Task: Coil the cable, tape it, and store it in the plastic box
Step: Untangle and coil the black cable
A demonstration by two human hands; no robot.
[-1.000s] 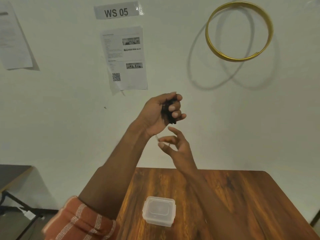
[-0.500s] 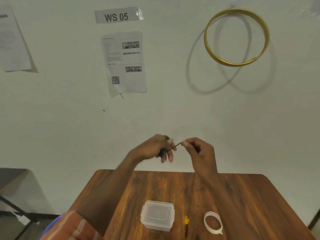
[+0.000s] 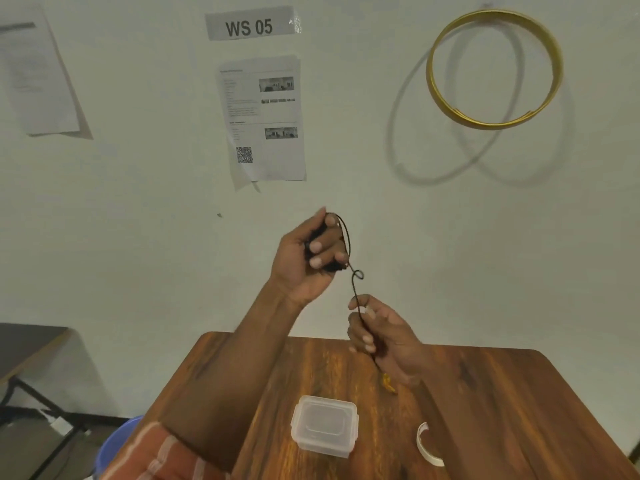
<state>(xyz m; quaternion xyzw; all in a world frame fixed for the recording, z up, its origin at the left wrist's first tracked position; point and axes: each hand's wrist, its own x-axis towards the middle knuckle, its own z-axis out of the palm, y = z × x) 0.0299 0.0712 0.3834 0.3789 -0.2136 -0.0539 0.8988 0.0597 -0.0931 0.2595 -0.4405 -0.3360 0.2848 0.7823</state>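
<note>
My left hand (image 3: 304, 261) is raised in front of the wall, closed around a bundle of thin black cable (image 3: 349, 252). A loose strand loops over its fingers, kinks into a small curl and runs down into my right hand (image 3: 384, 336), which pinches it. A yellow cable end (image 3: 388, 382) hangs below my right hand. The clear plastic box (image 3: 325, 429) stands shut with its lid on near the table's front. A white tape roll (image 3: 426, 448) lies to its right, partly hidden by my right forearm.
The wooden table (image 3: 502, 410) stands against a white wall with papers, a "WS 05" label and a gold hoop (image 3: 493, 67). A dark table (image 3: 24, 344) and a blue bin (image 3: 116, 445) are at the left.
My left hand rose with the bundle while my right hand dropped, drawing a longer strand out between them. The hands were close together half a second ago.
</note>
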